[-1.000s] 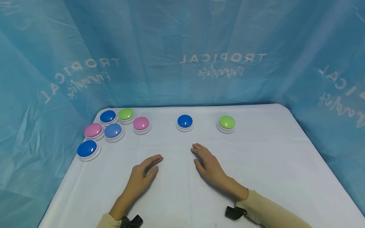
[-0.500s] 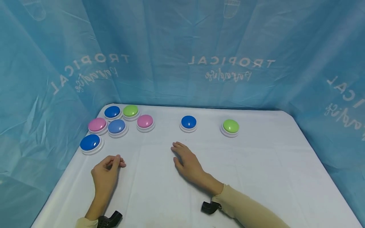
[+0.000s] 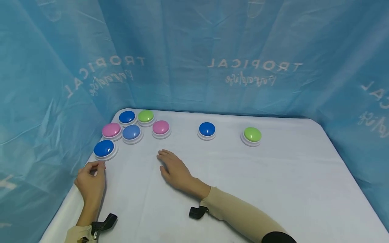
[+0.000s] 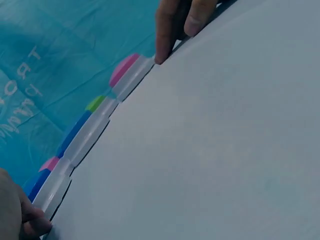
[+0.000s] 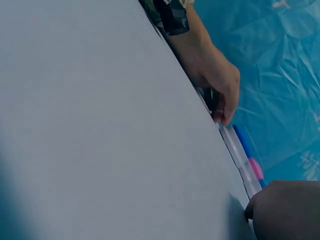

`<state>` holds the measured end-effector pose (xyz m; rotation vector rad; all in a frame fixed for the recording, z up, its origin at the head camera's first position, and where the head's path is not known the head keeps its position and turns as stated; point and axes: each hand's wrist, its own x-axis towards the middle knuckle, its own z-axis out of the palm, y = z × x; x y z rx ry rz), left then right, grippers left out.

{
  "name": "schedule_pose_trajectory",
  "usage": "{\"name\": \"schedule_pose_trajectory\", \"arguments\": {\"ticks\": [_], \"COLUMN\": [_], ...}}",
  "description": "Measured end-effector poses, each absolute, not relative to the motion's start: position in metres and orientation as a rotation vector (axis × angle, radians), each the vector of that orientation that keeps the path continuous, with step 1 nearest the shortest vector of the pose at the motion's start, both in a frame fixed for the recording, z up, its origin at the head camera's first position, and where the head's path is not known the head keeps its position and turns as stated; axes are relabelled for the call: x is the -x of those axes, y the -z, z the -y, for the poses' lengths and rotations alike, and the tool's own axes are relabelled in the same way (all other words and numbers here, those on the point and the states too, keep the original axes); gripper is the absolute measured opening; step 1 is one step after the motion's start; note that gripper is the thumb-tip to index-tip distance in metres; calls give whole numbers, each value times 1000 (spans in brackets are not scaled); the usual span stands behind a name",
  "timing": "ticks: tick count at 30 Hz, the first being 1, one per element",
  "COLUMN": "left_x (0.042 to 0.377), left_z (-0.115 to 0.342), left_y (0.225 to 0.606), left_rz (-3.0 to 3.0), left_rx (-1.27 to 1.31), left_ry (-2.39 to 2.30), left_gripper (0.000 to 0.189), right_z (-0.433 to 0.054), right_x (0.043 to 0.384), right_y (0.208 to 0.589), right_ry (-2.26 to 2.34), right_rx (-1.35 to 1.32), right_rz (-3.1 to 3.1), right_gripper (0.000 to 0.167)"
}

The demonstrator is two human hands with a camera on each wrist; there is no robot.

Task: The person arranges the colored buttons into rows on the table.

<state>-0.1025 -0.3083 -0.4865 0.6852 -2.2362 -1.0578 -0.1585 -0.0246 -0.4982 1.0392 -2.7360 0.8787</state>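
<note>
In the head view, the left hand (image 3: 91, 184) is seen at the left side of the white table (image 3: 258, 189). Its thumb and fingertips are drawn narrowly together, and no object is seen to be held. The fingertips are placed just beside the near edge of the front blue button (image 3: 104, 148); whether it is touched cannot be told from here. Behind this button, a pink button (image 3: 111, 129), a lighter blue button (image 3: 131, 132), a far blue button (image 3: 127, 116), a green button (image 3: 146, 116) and a second pink button (image 3: 161, 127) are grouped. In front of the last one, the right hand (image 3: 175, 171) is held with relaxed fingers, the thumb apart, and nothing is grasped. Farther to the right, a lone blue button (image 3: 207, 129) and a lone green button (image 3: 252, 134) are set well apart.

In the left wrist view, the front blue button is seen at the lower left, with the left fingertips close at its white base.

In the right wrist view, the left fingertips are again seen beside this base. The right hand is shown only partly, as a blurred shape.
</note>
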Motion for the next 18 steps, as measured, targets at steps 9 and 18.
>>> {"name": "schedule_pose_trajectory", "arguments": {"ticks": [9, 18], "left_x": [114, 133], "left_z": [325, 336], "left_y": [487, 484], "left_rz": [2225, 2279], "left_rx": [-665, -674], "left_ry": [1030, 1093], "left_gripper": [28, 45], "right_z": [78, 130], "right_x": [170, 187], "right_y": [499, 497], "right_ry": [-734, -557], "right_rx": [-1153, -1234], "right_rz": [2694, 2743], "right_gripper": [48, 59]}}
